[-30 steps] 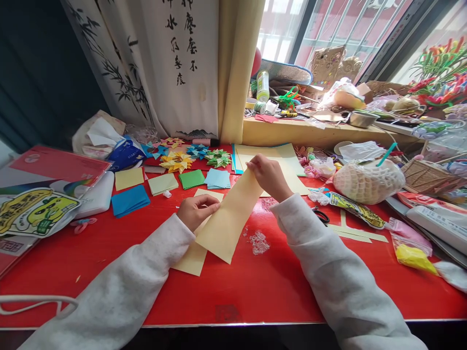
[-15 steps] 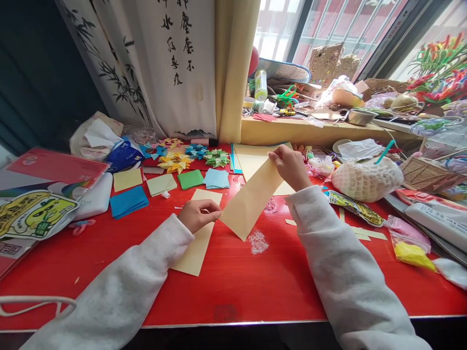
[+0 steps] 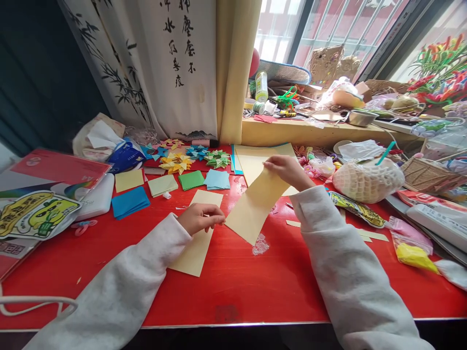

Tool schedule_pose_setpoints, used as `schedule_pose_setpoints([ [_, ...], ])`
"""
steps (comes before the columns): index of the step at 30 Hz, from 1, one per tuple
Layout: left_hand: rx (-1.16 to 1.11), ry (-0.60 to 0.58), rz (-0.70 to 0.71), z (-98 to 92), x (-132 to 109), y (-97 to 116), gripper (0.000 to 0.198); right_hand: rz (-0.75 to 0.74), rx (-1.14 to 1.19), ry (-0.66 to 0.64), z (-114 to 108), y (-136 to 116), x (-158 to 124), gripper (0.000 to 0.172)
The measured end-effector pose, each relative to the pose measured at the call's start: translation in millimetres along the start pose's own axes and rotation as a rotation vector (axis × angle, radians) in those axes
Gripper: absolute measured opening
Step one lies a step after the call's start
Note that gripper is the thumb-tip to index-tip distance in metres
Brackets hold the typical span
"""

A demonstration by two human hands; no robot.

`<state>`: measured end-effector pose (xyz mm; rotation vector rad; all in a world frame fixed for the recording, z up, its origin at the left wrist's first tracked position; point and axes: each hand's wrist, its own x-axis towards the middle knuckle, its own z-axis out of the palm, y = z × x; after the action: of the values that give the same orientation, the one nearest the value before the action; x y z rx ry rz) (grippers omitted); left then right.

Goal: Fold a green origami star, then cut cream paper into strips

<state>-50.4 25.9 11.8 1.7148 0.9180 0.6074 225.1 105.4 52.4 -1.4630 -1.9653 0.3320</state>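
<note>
A pale yellow paper strip (image 3: 255, 206) slants in the air above the red table, gently bowed. My right hand (image 3: 288, 171) pinches its upper end between thumb and fingers. At the strip's lower left corner, the fingertips of my left hand (image 3: 202, 218) are closed on the edge. Beneath my left hand and wrist lies a second pale yellow strip (image 3: 191, 255), partly covered by them. Behind my right hand is a larger pale yellow sheet (image 3: 251, 158), over blue paper.
Small paper stacks, including a blue stack (image 3: 130, 201) and a green stack (image 3: 191, 180), sit left of centre. Folded paper stars (image 3: 177, 163) lie behind them. A netted white round object (image 3: 368, 180) with a straw stands right. Thin paper offcuts (image 3: 374, 236) lie beside my right forearm.
My right hand has lowered slightly and turned, so the strip now bows more. Its lower end has shifted a little to the right, and my left hand has moved slightly right with it.
</note>
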Motion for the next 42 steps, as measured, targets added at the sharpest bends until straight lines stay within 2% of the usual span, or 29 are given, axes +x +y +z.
schedule_pose_setpoints([
  [4,0.014,0.154,0.02,-0.3,5.7,-5.6,0.027,-0.025,0.139,-0.228,12.2,-28.6,-6.3,0.034],
  [8,-0.003,0.261,0.034,2.0,8.0,-7.1,0.028,-0.119,0.192,-0.354,31.0,-61.2,-16.8,0.031],
  [11,-0.036,0.287,0.048,1.2,7.8,-5.6,0.028,-0.199,0.2,-0.419,50.9,-80.1,-25.3,0.025],
  [15,-0.082,0.297,0.039,-3.5,8.5,-6.9,0.026,-0.201,0.069,-0.317,72.5,-91.7,-33.0,0.018],
  [18,-0.12,0.334,0.026,-5.1,9.4,-8.5,0.024,-0.198,0.028,-0.245,78.8,-92.4,-35.3,0.017],
  [25,-0.099,0.393,0.063,-5.5,8.7,-7.8,0.02,-0.231,0.029,-0.253,85.2,-89.7,-37.6,0.018],
  [30,-0.069,0.397,0.058,-6.0,7.2,-5.5,0.016,-0.271,-0.027,-0.187,87.6,-90.8,-38.8,0.016],
  [42,-0.024,0.326,0.08,-6.5,8.8,-9.5,0.015,-0.275,-0.027,-0.218,82.5,-87.8,-34.9,0.022],
])
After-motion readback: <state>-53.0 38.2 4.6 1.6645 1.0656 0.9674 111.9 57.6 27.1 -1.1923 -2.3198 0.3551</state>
